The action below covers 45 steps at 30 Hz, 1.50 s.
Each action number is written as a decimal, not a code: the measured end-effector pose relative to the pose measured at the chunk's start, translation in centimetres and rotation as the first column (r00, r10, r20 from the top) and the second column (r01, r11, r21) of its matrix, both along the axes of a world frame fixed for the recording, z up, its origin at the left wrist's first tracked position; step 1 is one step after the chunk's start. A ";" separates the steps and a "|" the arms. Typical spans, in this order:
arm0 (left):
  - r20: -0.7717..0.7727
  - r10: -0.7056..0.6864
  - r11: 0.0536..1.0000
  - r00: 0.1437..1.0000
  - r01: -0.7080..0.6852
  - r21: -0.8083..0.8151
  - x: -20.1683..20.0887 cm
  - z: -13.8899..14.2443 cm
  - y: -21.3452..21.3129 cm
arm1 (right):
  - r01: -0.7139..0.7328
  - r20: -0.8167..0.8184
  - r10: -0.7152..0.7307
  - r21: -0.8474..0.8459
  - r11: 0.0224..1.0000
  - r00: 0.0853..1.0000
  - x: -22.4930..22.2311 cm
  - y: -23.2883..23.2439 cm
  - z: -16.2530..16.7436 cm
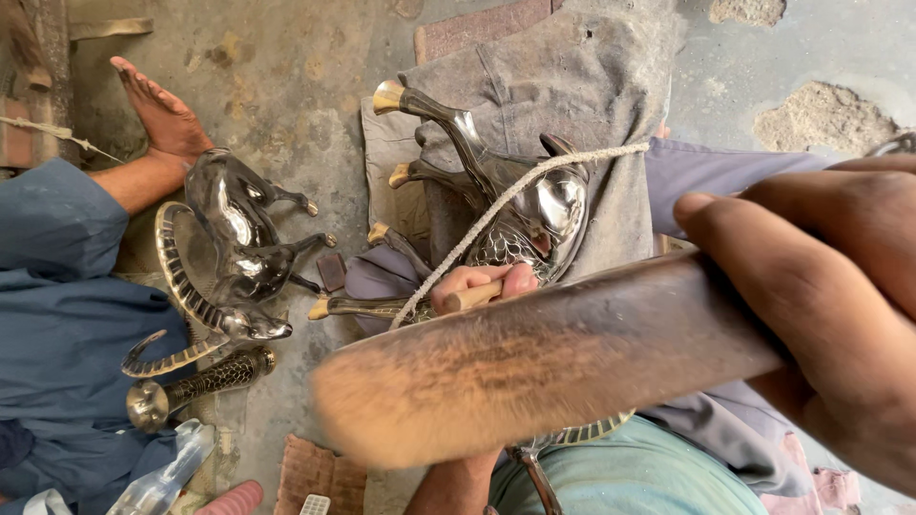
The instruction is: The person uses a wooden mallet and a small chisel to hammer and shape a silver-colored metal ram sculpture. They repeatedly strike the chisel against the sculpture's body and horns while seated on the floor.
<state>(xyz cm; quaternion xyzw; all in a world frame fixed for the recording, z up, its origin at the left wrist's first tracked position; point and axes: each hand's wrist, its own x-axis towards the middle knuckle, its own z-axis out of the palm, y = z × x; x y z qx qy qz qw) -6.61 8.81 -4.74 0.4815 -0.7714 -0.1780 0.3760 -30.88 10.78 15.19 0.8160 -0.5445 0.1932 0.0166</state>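
Right hand (840,286) grips wooden mallet (534,362). Left hand (482,283) clenches chisel (469,298) against shiny, scale-patterned metal deer (534,215), rope-bound (515,195), on grey cloth (582,86).

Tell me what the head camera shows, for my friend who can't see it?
A right hand holds a flat wooden paddle above a shiny metal animal statue lying on grey cloth, tied with white rope. The left hand grips a small wooden handle. Another metal statue lies nearby.
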 end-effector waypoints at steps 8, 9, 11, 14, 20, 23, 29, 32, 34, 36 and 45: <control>-0.016 -0.050 0.999 0.999 0.050 -0.007 -0.3 1.0 -0.4 | -0.007 -0.108 0.007 -0.001 1.000 0.994 1.4 -1.3 1.1; -0.017 -0.051 0.998 0.999 0.051 -0.028 -0.1 1.4 -0.3 | 0.020 -0.097 -0.019 0.008 1.000 0.995 1.6 -1.2 1.4; -0.023 -0.038 0.999 0.999 0.037 -0.026 -0.2 1.8 -0.2 | 0.033 -0.080 -0.032 0.006 0.999 0.996 1.9 -1.3 1.6; -0.018 -0.017 1.000 1.000 0.017 -0.006 -0.4 1.5 -0.1 | 0.011 -0.119 -0.016 -0.046 0.999 0.993 2.0 -1.6 1.7; -0.018 -0.018 0.999 1.000 0.018 0.029 -0.4 0.1 -0.1 | 0.012 -0.336 -0.055 -0.127 0.992 0.940 2.2 -1.8 2.0; -0.028 -0.095 0.991 0.995 0.097 0.092 -0.4 0.4 -1.2 | 0.125 -0.280 -0.126 -0.022 0.992 0.952 1.7 -1.4 1.5; 0.022 -0.261 0.964 0.965 0.262 -0.047 -0.9 3.8 -2.9 | 0.274 -0.027 -0.274 0.176 0.946 0.961 -1.1 0.0 -1.1; -0.036 -0.235 0.971 0.971 0.233 -0.050 -0.9 5.6 -3.7 | 0.294 -0.035 -0.294 0.223 0.929 0.955 -2.5 0.2 -3.0; -0.142 -0.240 0.970 0.960 0.244 0.010 -0.9 6.4 -4.5 | 0.295 0.051 -0.315 0.235 0.926 0.948 -3.5 -0.4 -4.4; -0.326 -0.227 0.936 0.918 0.298 0.186 -1.1 6.8 -5.4 | 0.338 0.075 -0.365 0.242 0.909 0.928 -3.7 -0.5 -5.7; -0.094 -0.315 0.928 0.944 0.327 0.176 -1.5 8.3 -6.6 | 0.274 0.137 -0.290 0.122 0.954 0.947 -3.3 -2.1 -6.7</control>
